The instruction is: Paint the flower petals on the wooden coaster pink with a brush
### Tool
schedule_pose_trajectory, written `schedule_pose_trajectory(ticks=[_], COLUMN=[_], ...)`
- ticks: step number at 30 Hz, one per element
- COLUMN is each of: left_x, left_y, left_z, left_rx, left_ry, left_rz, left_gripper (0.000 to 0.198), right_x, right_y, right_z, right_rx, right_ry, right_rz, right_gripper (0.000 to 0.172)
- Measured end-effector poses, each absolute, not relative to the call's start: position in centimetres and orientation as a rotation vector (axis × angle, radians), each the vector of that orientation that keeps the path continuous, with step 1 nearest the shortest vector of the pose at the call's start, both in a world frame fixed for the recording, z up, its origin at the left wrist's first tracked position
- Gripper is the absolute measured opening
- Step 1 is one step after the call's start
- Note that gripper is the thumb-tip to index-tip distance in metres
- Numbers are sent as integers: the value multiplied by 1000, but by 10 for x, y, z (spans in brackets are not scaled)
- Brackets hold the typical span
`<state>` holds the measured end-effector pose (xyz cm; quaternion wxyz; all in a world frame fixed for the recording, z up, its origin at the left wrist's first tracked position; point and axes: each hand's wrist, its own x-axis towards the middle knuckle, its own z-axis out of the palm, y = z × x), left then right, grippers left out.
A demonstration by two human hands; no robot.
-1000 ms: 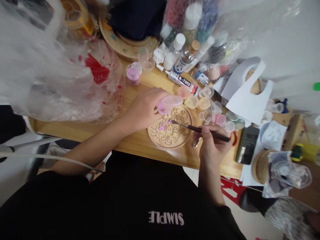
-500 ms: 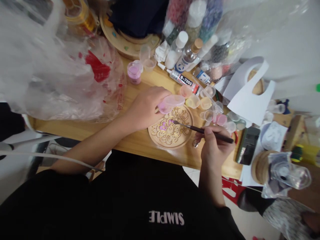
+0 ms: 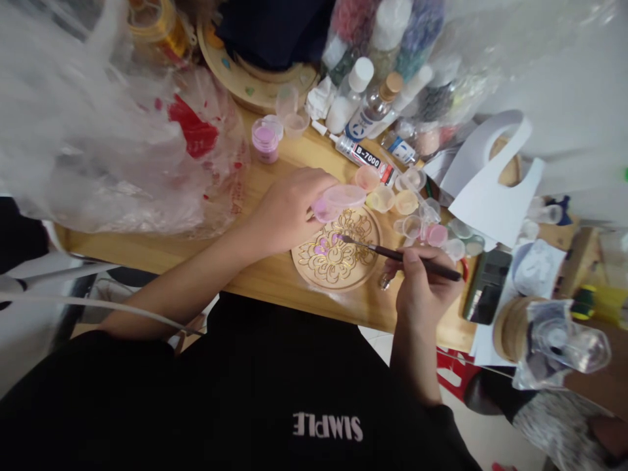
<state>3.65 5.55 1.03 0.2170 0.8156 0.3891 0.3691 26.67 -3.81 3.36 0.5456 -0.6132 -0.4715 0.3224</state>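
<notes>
A round wooden disc (image 3: 318, 277) lies on the table near its front edge, with a gold-outlined flower pattern and a few petals coloured light purple. My left hand (image 3: 294, 206) is closed on a small clear plastic cup (image 3: 338, 199) with purple stuff inside, held tilted over the disc's far left part. My right hand (image 3: 424, 284) grips the dark handle of a thin tool, a brush or small spatula (image 3: 417, 260); its tip is at a purple petal. Whether the tip touches the surface I cannot tell. Beside the right fingers sits a small shiny metal piece (image 3: 385, 281).
Several small cups of coloured paste (image 3: 406, 202) stand behind the disc, by a B-7000 glue tube (image 3: 366, 157). A pink jar (image 3: 265, 140) stands farther back. Plastic bags (image 3: 122, 150) crowd the left; bottles (image 3: 377, 104) line the back. A dark box (image 3: 490, 286) lies at right.
The view has shifted very slightly. Both hands, the cup and the tool keep nearly the same places over the disc.
</notes>
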Motion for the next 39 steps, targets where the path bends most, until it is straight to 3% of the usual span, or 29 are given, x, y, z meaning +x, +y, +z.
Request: schedule_pose_trajectory(ticks=[39], left_x=[38], left_y=[55], left_z=[12], left_rx=[2166], left_ry=[1112], left_rz=[889], left_gripper=[6], right_x=[265], right_y=[-37], right_z=[34], right_rx=[-1461], right_ry=[-1103], right_rz=[769], right_gripper=[14])
